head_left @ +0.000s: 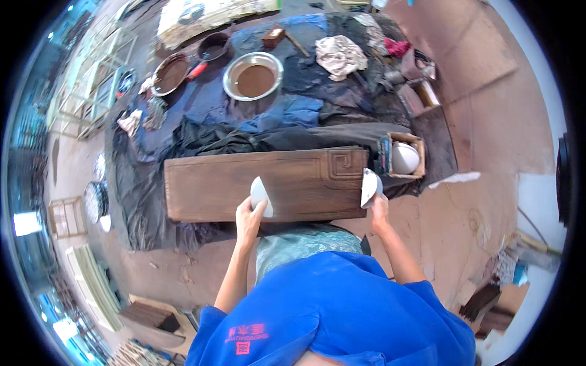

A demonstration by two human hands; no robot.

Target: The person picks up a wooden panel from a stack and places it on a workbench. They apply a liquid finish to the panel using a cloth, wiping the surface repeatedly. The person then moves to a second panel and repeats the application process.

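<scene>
A long brown wooden board (244, 183) lies in front of me, with a carved square spiral near its right end. My left hand (249, 219) is closed on a pale half-round piece (260, 194), which looks like a folded sanding disc, over the board's front part. At the board's right end, my right hand (379, 213) pinches a second white folded disc (370, 188). Just beyond that hand stands an open cardboard box (420, 141) with round white discs (404, 158) in it.
Dark cloths (213, 137) cover the work surface. Behind the board are a metal basin (227, 78) of brown liquid, a second brown-filled bowl (171, 74), a dark pot (213, 47), a brush (274, 38) and a crumpled pale rag (339, 56). An open box (420, 97) stands at far right.
</scene>
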